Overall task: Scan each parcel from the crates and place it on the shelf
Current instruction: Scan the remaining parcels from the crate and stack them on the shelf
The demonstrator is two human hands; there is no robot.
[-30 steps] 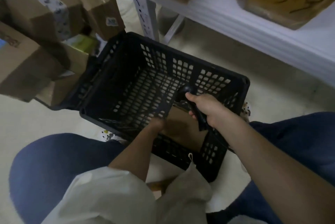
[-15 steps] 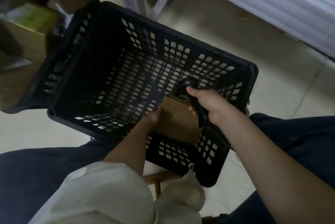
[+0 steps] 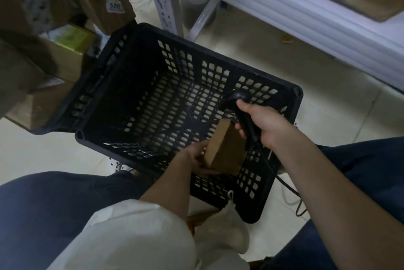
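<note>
1. The left hand (image 3: 195, 156) curls around a small brown parcel (image 3: 225, 149), thumb on its left face and fingers under its near edge.
2. The right hand (image 3: 263, 124) wraps tightly round the handle of a black scanner (image 3: 241, 112), whose head sits just above the parcel.
3. The parcel is tilted over the near right corner of the black crate (image 3: 135, 55), between both hands.

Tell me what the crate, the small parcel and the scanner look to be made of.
Crate: moulded black plastic, matte, judging by the gridded cut-outs and rounded rim. Small parcel: plain brown cardboard, dull, with crisp folded edges. Scanner: smooth black plastic, probably, with a slight sheen on its head; its cord looks rubbery.
</note>
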